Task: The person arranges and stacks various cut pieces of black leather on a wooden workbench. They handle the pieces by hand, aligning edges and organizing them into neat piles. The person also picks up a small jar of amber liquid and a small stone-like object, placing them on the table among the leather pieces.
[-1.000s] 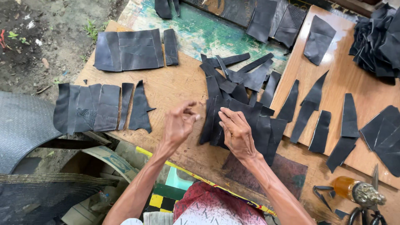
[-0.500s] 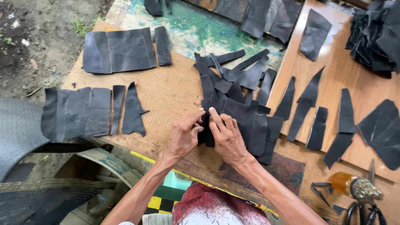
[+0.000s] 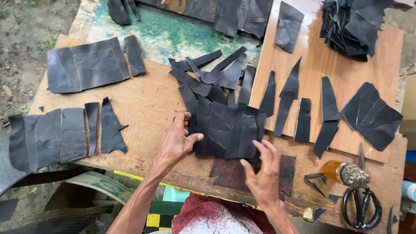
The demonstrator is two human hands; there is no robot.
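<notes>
**Two hands on the black patchwork**

Centre of the bench [image 3: 143, 104], and there is the patch of joined black pieces [image 3: 227, 130], lying flat. The left hand [image 3: 175, 141] is at its nine o'clock edge, fingers curled, thumb laid on top of the sheet and pinching the border. The right hand [image 3: 264, 173] sits at five o'clock of the patch, fingers spread and open, tips right at the lower edge, nothing gripped. Loose black strips [image 3: 208, 76] fan out at twelve o'clock. Over at nine o'clock, well apart, lies a second row of joined pieces [image 3: 52, 136]. At three o'clock, pointed black slivers [image 3: 303, 119] rest on a lighter board [image 3: 342, 65]. Down at four o'clock: an amber bottle [image 3: 342, 171] on its side, scissors [image 3: 362, 208] just beside it.
</notes>
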